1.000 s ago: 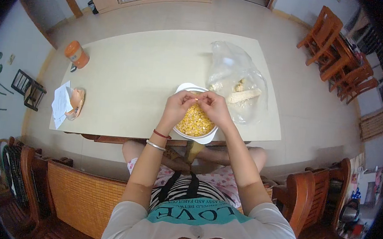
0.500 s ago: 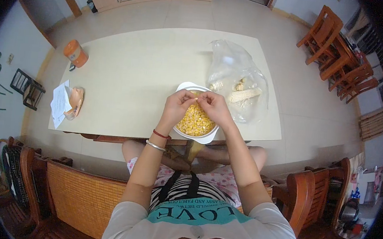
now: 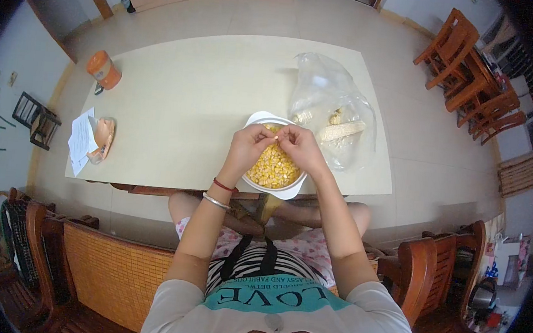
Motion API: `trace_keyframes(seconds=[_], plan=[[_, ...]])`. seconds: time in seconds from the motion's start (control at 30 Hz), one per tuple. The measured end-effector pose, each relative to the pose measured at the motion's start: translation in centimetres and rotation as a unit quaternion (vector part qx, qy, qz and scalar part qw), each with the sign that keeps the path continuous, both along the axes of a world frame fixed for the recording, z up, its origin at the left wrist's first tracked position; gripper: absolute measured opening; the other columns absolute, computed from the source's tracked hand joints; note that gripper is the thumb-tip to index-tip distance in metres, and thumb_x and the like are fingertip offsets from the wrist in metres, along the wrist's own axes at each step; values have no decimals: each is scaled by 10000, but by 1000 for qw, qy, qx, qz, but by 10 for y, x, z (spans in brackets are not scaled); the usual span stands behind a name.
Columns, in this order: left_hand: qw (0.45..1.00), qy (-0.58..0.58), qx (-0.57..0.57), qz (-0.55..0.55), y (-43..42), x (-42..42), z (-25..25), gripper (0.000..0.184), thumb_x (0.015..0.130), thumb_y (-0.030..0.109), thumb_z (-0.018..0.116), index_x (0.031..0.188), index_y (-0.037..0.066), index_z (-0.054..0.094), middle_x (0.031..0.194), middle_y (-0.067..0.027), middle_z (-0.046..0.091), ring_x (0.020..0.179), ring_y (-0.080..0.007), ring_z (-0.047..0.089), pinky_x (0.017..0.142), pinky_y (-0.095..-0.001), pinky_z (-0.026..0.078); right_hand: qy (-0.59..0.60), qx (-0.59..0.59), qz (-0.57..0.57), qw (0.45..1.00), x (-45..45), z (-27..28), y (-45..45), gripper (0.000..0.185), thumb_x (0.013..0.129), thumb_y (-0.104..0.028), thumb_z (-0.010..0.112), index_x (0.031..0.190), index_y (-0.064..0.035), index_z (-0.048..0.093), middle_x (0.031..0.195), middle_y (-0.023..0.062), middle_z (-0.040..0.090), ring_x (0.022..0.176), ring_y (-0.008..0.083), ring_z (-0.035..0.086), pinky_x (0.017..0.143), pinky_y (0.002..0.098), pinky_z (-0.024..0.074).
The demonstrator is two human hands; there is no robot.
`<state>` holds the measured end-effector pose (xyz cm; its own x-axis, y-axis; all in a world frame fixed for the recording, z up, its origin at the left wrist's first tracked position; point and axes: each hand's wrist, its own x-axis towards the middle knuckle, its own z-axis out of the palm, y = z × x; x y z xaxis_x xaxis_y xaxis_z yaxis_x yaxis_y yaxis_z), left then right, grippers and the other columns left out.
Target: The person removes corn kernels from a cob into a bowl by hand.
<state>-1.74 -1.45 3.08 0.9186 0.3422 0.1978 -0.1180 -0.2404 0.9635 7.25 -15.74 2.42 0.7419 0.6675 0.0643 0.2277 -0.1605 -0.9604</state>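
A white bowl (image 3: 282, 193) with two handles stands near the table's front edge, filled with yellow corn kernels (image 3: 274, 168). Over its far part, my left hand (image 3: 250, 146) and my right hand (image 3: 300, 148) meet with their fingertips pinched together. Between the fingertips shows a small pale bit, too small to name for certain. Right of the bowl lies a clear plastic bag (image 3: 327, 77), with a bare corn cob (image 3: 343, 130) and smaller cob pieces on it.
An orange container (image 3: 104, 70) stands at the left of the pale table (image 3: 190, 98). Papers (image 3: 81, 142) and a packet (image 3: 104, 140) lie at its front left. Wooden chairs (image 3: 448, 48) are at the right; a woven-backed bench (image 3: 114, 270) is behind me.
Both hands stay pinched over the bowl, with only slight finger movement. The view has shifted a little, so the table and things on it appear slightly displaced.
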Motion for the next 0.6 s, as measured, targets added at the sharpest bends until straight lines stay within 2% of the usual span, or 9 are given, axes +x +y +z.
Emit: trace_keyframes(seconds=[0.2,0.4,0.6], plan=[[1000,6,-10,-1,1,1,-2,76,795,27,649,849,-24,632,761,-76,650,692,-113,608,645,-243,487,-11,-6,-14,1000,0,-1,1,128,825,-103,587,846,19,619,707,47,617,671,93,553,613,265,468],[1000,-1,-1,3,0,-1,2,71,793,17,644,847,-26,625,765,-74,647,702,-114,610,654,-244,489,30,22,-10,999,0,-3,1,125,822,-85,583,863,22,629,728,61,634,692,99,574,629,268,478],[1000,-2,-15,1,2,2,-6,71,794,17,644,846,-25,620,761,-70,643,700,-113,608,652,-244,489,7,18,-14,1000,2,-7,2,127,806,-79,596,860,27,641,739,64,643,695,97,578,640,264,481]])
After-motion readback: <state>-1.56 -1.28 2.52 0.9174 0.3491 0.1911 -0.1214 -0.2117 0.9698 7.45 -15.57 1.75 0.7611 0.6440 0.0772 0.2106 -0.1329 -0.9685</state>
